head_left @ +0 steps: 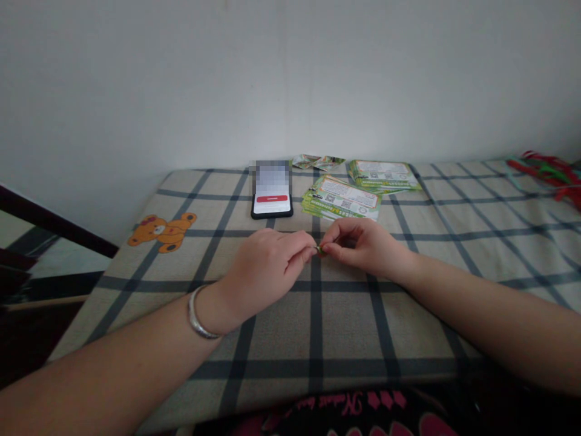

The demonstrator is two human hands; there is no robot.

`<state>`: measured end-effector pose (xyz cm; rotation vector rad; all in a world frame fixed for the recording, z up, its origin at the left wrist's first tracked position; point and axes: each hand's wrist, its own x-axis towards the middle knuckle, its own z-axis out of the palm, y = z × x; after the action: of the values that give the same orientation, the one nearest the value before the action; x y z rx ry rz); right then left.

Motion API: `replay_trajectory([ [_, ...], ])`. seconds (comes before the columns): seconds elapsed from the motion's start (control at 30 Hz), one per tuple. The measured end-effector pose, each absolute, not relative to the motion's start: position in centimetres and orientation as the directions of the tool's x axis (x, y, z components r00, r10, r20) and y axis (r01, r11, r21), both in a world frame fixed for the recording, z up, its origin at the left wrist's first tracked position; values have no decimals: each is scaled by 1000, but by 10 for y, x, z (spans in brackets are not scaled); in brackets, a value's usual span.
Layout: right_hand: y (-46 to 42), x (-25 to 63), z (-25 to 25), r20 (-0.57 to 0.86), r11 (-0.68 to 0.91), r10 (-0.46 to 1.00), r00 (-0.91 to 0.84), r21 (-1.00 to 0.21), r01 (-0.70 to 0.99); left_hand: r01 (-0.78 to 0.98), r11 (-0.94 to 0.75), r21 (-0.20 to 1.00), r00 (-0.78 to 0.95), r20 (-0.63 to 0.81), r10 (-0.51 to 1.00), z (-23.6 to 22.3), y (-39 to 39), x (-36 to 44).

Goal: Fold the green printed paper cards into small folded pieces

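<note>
My left hand (267,266) and my right hand (363,245) meet at the middle of a checked cloth-covered table (318,327). Both pinch a tiny greenish item (320,249) between thumb and fingertips; it is too small to name. A silver bangle (197,315) circles my left wrist. Just beyond the hands lie two stacks of green-bordered printed cards (342,198), the farther stack (384,174) behind the nearer one. A black phone (271,191) with a lit screen lies left of the cards.
A few loose small packets (318,161) lie by the wall. Red and green strips (551,172) are heaped at the far right edge. An orange bear print (162,230) marks the cloth at left. A dark rail (54,227) runs beside the table's left edge.
</note>
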<state>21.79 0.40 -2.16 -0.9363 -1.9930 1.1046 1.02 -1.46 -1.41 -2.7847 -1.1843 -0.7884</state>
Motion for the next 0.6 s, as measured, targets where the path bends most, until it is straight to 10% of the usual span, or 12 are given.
replay_trajectory([
  [0.37,-9,216,-13,527,730,683,-506,-466,500,661,-740,126,594,515,619,-15,-18,13],
  [0.6,-8,216,-16,511,720,693,-508,-480,501,649,-753,108,595,546,590,-13,-19,15],
])
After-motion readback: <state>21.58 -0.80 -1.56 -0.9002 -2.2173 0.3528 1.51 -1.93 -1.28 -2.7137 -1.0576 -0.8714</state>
